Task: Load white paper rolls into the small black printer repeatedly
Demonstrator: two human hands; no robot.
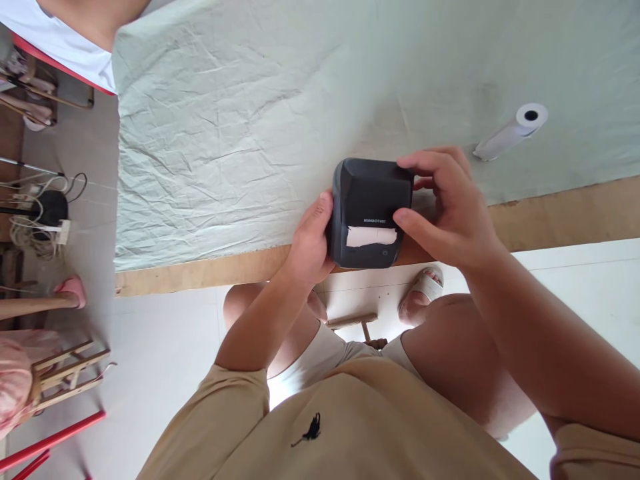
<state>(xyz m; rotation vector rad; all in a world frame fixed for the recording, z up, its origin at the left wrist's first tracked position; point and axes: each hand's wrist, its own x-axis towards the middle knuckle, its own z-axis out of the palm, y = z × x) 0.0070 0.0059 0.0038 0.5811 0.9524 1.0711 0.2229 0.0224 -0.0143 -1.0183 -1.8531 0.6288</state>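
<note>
A black label printer (373, 193) with a torn white strip of paper (371, 236) at its slot is held over the table's front edge. My left hand (313, 240) grips its left side, the thumb lying along the edge and the other fingers hidden beneath. On the right side, my right hand (447, 203) touches the printer with thumb and fingertips, the fingers curved around its corner. Beyond that hand, a white paper roll (510, 132) with a dark core hole stands on the cloth.
A wrinkled pale green cloth (225, 133) covers the wooden table (200, 272). Another person's arm (95, 20) rests at the far left corner. Tangled cables (37, 220), a wooden stool (70, 373) and a red bar (53, 441) are on the left.
</note>
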